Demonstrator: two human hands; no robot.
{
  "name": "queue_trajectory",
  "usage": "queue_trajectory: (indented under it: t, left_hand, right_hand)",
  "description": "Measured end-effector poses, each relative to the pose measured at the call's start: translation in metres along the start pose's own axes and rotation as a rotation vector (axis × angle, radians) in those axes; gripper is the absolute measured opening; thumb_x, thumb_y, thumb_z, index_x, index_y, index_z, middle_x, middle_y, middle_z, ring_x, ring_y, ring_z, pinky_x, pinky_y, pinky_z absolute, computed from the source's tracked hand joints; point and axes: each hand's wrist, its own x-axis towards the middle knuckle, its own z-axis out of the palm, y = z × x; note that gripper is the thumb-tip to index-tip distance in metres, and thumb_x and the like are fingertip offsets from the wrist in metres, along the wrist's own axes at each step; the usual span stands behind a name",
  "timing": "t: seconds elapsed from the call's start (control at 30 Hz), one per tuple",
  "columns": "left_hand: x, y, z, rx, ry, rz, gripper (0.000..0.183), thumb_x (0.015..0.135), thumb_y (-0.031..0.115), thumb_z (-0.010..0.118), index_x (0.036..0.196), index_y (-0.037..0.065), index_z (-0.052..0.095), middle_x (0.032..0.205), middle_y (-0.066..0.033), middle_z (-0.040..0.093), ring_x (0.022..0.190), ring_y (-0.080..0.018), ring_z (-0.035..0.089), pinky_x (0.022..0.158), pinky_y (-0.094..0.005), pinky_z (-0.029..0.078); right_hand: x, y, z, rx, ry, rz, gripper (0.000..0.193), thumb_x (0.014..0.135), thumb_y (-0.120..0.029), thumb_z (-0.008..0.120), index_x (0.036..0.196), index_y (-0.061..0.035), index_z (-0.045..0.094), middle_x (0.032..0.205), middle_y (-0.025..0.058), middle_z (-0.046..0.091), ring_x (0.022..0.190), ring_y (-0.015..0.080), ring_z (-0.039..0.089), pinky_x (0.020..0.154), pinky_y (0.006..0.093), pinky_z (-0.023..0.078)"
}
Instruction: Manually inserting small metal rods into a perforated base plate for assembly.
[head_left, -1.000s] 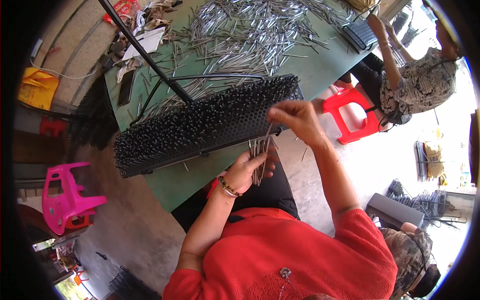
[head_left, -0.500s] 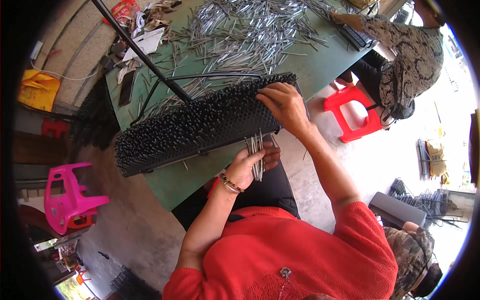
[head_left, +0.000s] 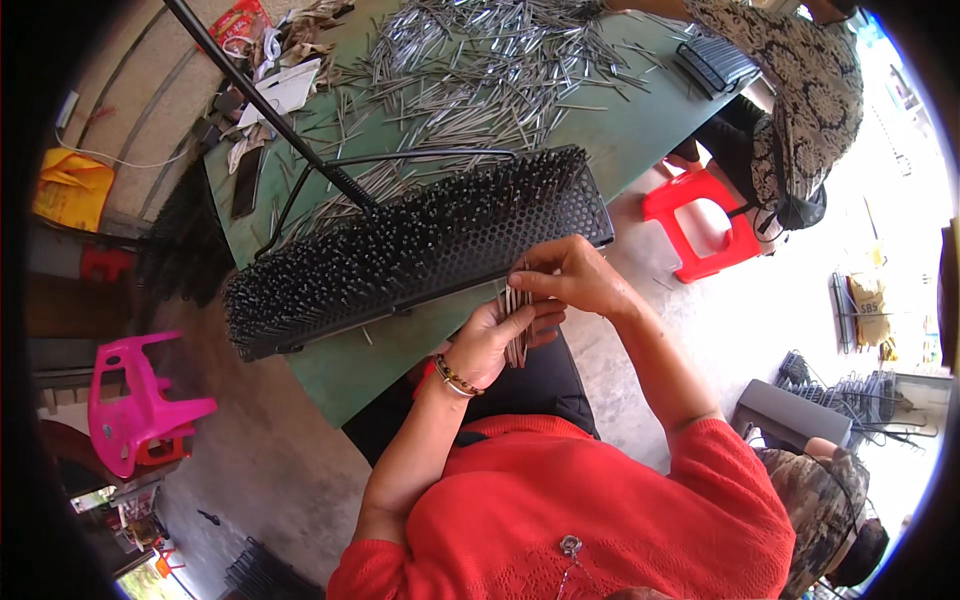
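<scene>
A green table (head_left: 330,375) spreads ahead of and leftward from the left hand (head_left: 490,340), bearing a long black perforated board (head_left: 555,200) densely set with dark pins (head_left: 380,235) just beyond both hands. Well ahead of the right hand (head_left: 575,280) lies a loose heap of silvery metal rods (head_left: 490,75). A dark phone (head_left: 247,183) lies far left of the hands, a dark wire rack (head_left: 715,68) far ahead to their right.

At three o'clock from me, a short row of dark capital letters stands on the front of a tan sack (head_left: 869,310), clear enough for me to read. Between ten and eleven, I make out pale print on a red packet (head_left: 238,25), too small to read. Between eight and nine, the pink stool (head_left: 130,405) bears a small mark I cannot make out.
</scene>
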Motion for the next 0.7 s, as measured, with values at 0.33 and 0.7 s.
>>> queue_trajectory:
  t: [0.33,0.7]
  left_hand:
    - [-0.001,0.000,-0.010,-0.008,0.051,-0.077,0.033,0.097,0.020,0.046,0.124,0.003,0.050,0.113,-0.0142,0.061,0.096,-0.0194,0.062,0.078,-0.0306,0.053]
    - [0.002,-0.008,-0.019,-0.134,0.083,-0.026,0.030,0.091,0.004,0.043,0.120,-0.001,0.051,0.113,-0.0176,0.059,0.100,-0.0242,0.060,0.086,-0.0367,0.049]
  right_hand:
    - [0.015,-0.007,-0.027,0.041,0.427,-0.143,0.020,0.084,-0.016,0.067,0.089,0.0031,0.066,0.071,0.0029,0.063,0.066,0.0053,0.054,0.059,0.0233,0.044]
    - [0.047,0.000,-0.034,-0.291,0.607,-0.400,0.017,0.083,-0.015,0.066,0.091,-0.0005,0.064,0.075,0.0134,0.064,0.062,0.0198,0.060,0.060,0.0296,0.048]
